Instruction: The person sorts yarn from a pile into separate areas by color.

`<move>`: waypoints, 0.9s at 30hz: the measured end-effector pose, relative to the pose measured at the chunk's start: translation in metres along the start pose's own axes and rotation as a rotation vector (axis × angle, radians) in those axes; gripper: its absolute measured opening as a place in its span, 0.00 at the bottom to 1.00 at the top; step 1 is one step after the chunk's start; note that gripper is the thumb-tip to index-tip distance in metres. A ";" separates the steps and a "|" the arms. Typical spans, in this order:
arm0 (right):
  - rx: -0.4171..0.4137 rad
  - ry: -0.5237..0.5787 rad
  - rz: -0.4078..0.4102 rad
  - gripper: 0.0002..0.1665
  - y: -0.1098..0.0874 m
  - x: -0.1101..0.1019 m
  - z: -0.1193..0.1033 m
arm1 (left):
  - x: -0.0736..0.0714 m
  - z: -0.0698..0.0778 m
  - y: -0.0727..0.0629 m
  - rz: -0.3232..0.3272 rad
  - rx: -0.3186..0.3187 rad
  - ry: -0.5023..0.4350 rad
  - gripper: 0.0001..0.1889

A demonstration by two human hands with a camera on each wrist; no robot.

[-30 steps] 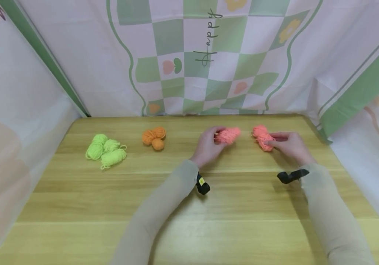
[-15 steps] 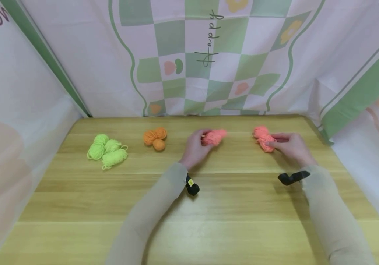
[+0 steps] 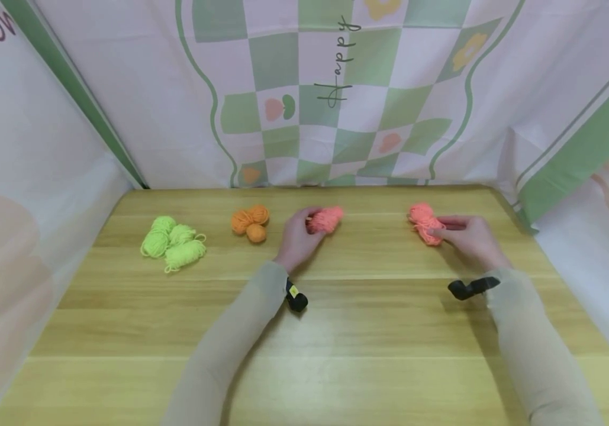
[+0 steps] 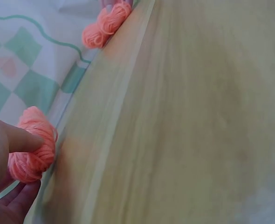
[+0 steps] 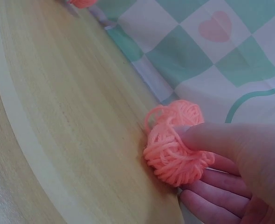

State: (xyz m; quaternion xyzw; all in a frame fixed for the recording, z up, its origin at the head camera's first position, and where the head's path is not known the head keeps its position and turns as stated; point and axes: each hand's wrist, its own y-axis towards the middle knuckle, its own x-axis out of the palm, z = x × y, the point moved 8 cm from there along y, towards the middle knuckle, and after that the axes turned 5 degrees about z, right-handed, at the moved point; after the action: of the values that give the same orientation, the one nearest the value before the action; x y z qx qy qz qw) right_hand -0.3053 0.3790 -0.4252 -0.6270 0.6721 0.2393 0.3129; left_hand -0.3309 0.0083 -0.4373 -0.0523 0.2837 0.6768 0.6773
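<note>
Between thumb and fingers my left hand (image 3: 300, 239) pinches a coral-pink bundle of yarn (image 3: 326, 220), near the middle of the wooden table. In the left wrist view the thumb lies across that yarn bundle (image 4: 35, 149) with fingers beneath it. Farther right, my right hand (image 3: 471, 238) holds coral-pink yarn (image 3: 425, 223) that looks like two bundles lying together. The right wrist view shows my thumb pressed on the nearer bundle (image 5: 175, 156), its fingers below, and another bundle (image 5: 186, 111) just behind it. Parts of the yarn are covered by my fingers.
Left of my left hand lies a cluster of orange yarn balls (image 3: 250, 222). A group of neon-yellow yarn bundles (image 3: 172, 244) sits at the far left of the table (image 3: 336, 331). A checkered curtain (image 3: 315, 142) hangs along the back edge.
My left hand has moved left with its yarn bundle, away from the right hand and toward the orange balls. The right hand and its yarn have stayed in nearly the same place.
</note>
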 end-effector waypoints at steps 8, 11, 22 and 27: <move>-0.008 -0.007 0.011 0.46 -0.001 0.000 0.001 | -0.002 -0.007 0.013 0.024 0.011 0.002 0.26; -0.008 -0.006 0.016 0.46 -0.001 0.000 0.001 | -0.002 -0.011 0.021 0.035 0.008 0.011 0.26; 0.012 0.015 0.022 0.47 0.000 0.000 0.006 | 0.000 -0.017 0.040 0.060 -0.029 -0.058 0.26; 0.010 0.019 0.029 0.47 -0.001 0.001 0.005 | -0.002 -0.017 0.044 0.060 -0.025 -0.046 0.25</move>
State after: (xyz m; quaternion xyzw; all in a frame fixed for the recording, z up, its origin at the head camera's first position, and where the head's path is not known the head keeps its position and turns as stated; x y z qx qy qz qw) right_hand -0.3039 0.3823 -0.4292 -0.6179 0.6853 0.2344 0.3059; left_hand -0.3778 0.0023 -0.4370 -0.0368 0.2611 0.7012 0.6624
